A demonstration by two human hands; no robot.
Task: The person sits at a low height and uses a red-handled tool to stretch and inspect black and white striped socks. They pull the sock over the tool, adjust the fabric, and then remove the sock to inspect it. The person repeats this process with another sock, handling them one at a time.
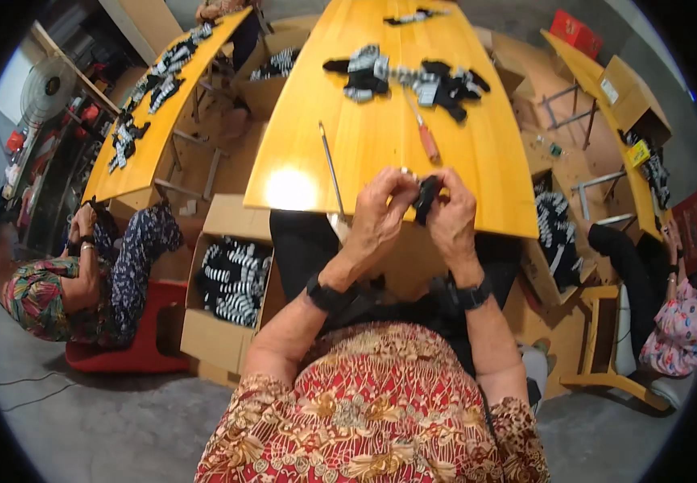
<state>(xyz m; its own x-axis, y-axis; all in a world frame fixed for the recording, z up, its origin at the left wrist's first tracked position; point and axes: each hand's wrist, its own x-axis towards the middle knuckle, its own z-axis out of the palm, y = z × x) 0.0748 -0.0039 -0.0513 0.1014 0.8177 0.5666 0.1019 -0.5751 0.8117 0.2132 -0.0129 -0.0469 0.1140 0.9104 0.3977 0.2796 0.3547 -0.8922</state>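
Observation:
Above the near edge of the yellow table point(300, 153), a small dark cloth piece point(426, 201) is pinched between my two hands. My left hand point(384, 201) holds its left side with fingers closed, and something small and pale shows by the fingertips. On the other side my right hand point(455, 211) grips the cloth between thumb and fingers. The exact kind of cloth piece is hard to make out. A red-handled tool with a thin metal shaft point(428, 143) lies just beyond my hands. To their left rests a long thin dark rod point(330, 165).
Black-and-grey knit pieces point(368, 72) lie farther up the table. An open carton point(235, 282) of striped knit items stands at my left, another point(556, 237) at my right. Co-workers sit at side tables; a red stool point(135, 342) and a fan point(48, 88) are at left.

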